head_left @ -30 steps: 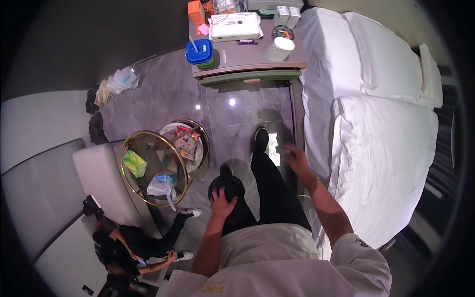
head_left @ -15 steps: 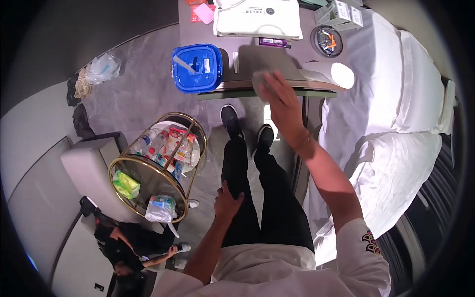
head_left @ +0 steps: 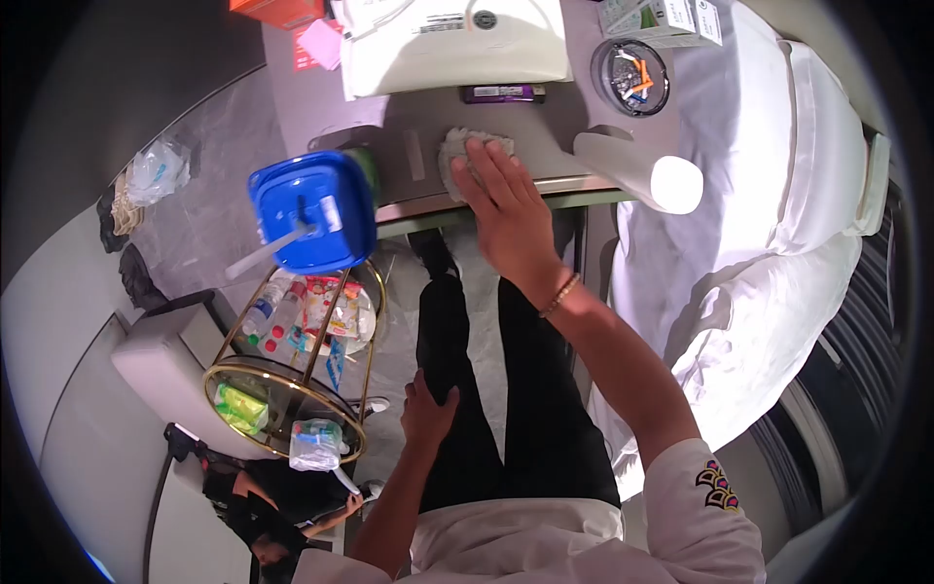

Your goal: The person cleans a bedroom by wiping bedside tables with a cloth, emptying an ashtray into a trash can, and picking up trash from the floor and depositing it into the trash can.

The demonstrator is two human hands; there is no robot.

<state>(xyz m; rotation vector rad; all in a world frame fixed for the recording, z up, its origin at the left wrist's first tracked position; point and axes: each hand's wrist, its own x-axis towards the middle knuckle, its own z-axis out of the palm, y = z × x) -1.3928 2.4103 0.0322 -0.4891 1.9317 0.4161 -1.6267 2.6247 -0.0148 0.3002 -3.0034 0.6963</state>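
My right hand (head_left: 501,200) presses a crumpled grey-white cloth (head_left: 454,161) onto the table top (head_left: 375,151) near its front edge, with fingers stretched over it. A blue-lidded container (head_left: 326,209) with a pale stick-like piece across it stands at the table's left corner. A narrow pale strip (head_left: 415,156) lies just left of the cloth. Behind the cloth is a purple packet (head_left: 503,94), and to its right a white cylinder (head_left: 671,183) lies on its side. My left hand (head_left: 428,409) rests on my left leg, holding nothing, its thumb apart from the fingers.
A large white pack (head_left: 452,58), an ashtray with cigarette butts (head_left: 632,78) and boxes (head_left: 662,21) stand farther back. A gold-framed cart (head_left: 379,302) with bottles and packs is at left. A seated person (head_left: 268,496) is beyond it. A white bed (head_left: 749,321) lies right.
My right hand has moved left with the cloth, from the table's front edge onto its top. The view has shifted, and the blue-lidded container appears lower and larger. My left hand stays on my leg.
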